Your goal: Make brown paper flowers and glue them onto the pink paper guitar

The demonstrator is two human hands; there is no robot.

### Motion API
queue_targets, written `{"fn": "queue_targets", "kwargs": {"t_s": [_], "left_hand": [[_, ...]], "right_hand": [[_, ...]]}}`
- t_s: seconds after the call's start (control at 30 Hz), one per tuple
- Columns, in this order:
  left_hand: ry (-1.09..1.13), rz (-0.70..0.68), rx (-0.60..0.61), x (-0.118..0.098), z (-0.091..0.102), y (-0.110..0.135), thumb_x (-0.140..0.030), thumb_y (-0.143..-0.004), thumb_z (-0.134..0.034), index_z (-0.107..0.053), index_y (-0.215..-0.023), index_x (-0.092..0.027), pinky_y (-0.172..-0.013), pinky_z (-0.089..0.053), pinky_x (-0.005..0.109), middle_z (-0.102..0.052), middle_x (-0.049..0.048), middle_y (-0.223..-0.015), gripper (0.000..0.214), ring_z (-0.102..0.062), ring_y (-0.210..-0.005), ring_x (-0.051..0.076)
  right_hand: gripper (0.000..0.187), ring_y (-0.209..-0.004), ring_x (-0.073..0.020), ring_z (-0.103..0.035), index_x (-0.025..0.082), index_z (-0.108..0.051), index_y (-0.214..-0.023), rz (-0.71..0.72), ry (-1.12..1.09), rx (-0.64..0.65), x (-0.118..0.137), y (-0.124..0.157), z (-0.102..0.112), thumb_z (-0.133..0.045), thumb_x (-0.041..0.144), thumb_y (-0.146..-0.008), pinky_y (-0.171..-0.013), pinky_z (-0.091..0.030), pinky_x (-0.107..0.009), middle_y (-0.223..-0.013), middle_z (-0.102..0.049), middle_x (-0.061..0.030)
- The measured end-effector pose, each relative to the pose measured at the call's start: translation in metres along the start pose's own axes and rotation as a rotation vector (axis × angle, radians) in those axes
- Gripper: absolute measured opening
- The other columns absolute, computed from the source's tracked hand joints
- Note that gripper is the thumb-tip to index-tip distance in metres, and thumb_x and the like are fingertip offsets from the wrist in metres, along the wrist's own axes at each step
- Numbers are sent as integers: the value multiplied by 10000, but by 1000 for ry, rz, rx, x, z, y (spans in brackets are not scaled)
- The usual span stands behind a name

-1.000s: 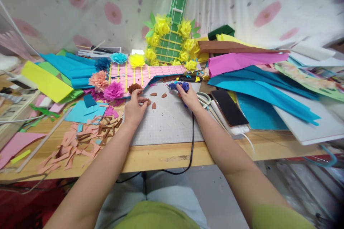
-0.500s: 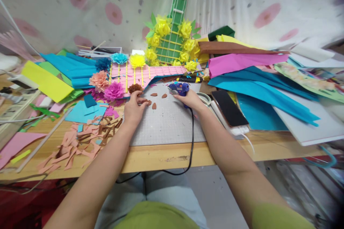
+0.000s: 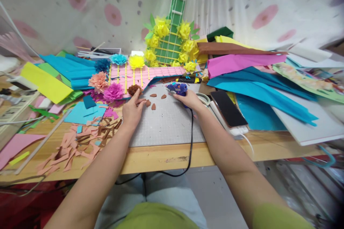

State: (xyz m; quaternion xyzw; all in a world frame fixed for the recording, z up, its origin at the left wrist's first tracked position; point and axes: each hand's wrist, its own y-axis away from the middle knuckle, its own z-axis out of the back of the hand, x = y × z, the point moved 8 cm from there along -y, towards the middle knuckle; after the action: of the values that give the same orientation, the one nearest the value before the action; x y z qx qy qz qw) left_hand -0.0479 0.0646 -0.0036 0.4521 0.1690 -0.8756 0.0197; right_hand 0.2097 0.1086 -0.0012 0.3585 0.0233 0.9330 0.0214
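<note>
Gluing looks like the step in hand. Beyond the left hand (image 3: 131,112) lies a pink paper guitar (image 3: 130,74); the right hand (image 3: 191,99) wraps a blue glue gun (image 3: 177,87). Half-open, grip unclear, the left reaches a brown paper flower (image 3: 133,89); just right, brown petals (image 3: 153,106) probably need a light pinch next.

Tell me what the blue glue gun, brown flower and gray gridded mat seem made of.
Blue glue gun: probably hard plastic, with a smooth, moulded-looking body.
Brown flower: likely paper, matte, going by its thin, layered petals.
Gray gridded mat: perhaps vinyl, judging by its flat, dull surface; uncertain.
</note>
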Motion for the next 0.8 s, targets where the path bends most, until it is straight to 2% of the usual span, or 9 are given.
{"fn": "queue_targets", "kwargs": {"t_s": [0.23, 0.43, 0.53, 0.67, 0.8], "left_hand": [[-36, -85, 7, -5, -2, 1, -118, -785, -558, -458, -1367, -263, -857, -516, 330, -739, 20, -979, 608, -681, -970, 184], [36, -186, 57, -13, -7, 3, -94, -797, -519, -400, -1402, -249, -879, -511, 317, -729, 32, -1017, 636, -648, -1042, 169], [89, -145, 68, -11, -9, 3, -118, -787, -555, -361, -1418, -275, -809, -532, 295, -716, 28, -1049, 679, -666, -970, 160], [264, 14, 52, -3, -12, 3, -156, -719, -659, -259, -1445, -307, -665, -544, 260, -673, 46, -1123, 842, -680, -805, 142], [335, 101, 51, -2, -15, 7, -140, -693, -673, -292, -1409, -250, -685, -539, 267, -700, 10, -873, 818, -669, -729, 135]], "right_hand": [[353, -814, -248, -639, 156, -672, -847, -27, -217, -55, -4, -2, 0, -648, 479, -706, -747, -494, -371, -764, -675, -89], [407, -658, -142, -583, 167, -633, -885, 24, -649, -20, 6, -1, -13, -685, 491, -644, -579, -459, -264, -731, -640, -41], [411, -590, -110, -542, 178, -624, -845, 64, -747, -9, 14, 4, -18, -691, 524, -633, -516, -417, -234, -690, -616, -21], [396, -472, -77, -434, 175, -600, -730, 115, -623, 90, 23, 12, -15, -669, 558, -657, -462, -360, -228, -549, -527, 17], [394, -478, -81, -435, 164, -630, -776, 214, -349, 259, 26, 20, -4, -714, 526, -643, -456, -347, -222, -536, -522, 16]]}}
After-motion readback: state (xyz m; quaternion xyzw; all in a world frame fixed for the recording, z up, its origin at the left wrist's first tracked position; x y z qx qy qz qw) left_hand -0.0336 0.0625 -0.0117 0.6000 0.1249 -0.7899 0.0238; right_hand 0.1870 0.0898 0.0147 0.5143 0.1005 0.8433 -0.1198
